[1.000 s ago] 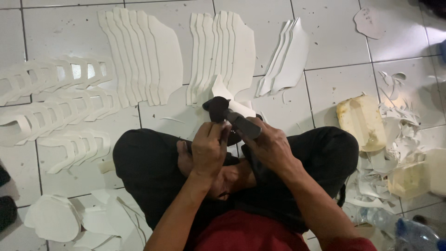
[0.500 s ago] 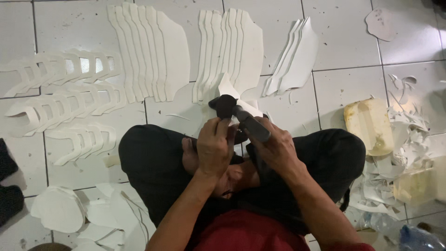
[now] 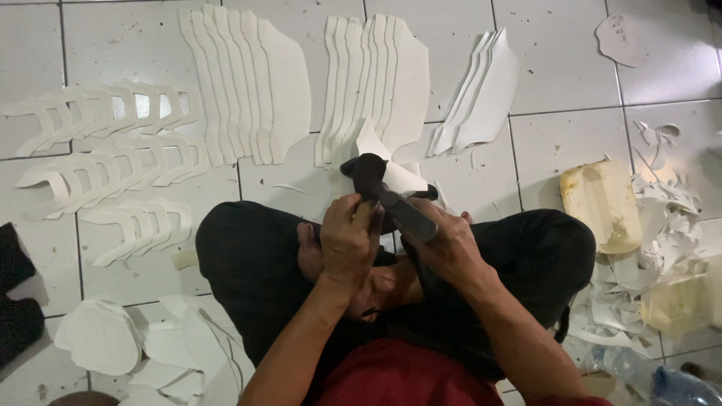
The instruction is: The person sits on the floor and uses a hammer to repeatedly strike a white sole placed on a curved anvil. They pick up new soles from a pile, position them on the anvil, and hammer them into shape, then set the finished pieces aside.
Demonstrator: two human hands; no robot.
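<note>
White tiled floor point(image 3: 571, 83) with fanned rows of white cut-out pieces point(image 3: 248, 83) laid out beyond the person's crossed legs. The black piece point(image 3: 370, 174) sits over the lap just ahead of both hands, long axis slanting from upper-left to lower-right; the left hand point(image 3: 347, 242) pinches its near end, the right hand point(image 3: 444, 244) closes on a dark tool point(image 3: 406, 213) lying along it. No labels readable; a yellowish block point(image 3: 602, 204) sits right of the legs.

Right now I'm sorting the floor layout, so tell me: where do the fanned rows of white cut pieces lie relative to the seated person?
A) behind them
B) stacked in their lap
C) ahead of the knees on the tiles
C: the white cut pieces are fanned out on the tiled floor beyond the knees, above both hands in the head view.
</note>
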